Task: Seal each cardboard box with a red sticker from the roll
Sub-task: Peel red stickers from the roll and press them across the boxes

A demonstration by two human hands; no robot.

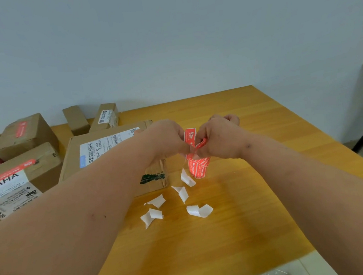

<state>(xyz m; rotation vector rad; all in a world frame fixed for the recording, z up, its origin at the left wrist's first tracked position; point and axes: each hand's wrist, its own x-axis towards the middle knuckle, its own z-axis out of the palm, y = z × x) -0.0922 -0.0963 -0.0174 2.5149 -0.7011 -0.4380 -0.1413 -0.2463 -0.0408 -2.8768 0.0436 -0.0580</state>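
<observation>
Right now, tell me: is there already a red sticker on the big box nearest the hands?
No. The big box shows only a white shipping label; both hands hold the red sticker roll.

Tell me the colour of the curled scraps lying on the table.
White, seen in the head view: the curled scraps on the yellow-orange table.

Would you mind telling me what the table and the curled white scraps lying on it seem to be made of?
Table: apparently wood or wood-look laminate, with a yellowish grain pattern and slight sheen. White scraps: thin paper, probably sticker backing, since they curl and show torn edges.
</observation>
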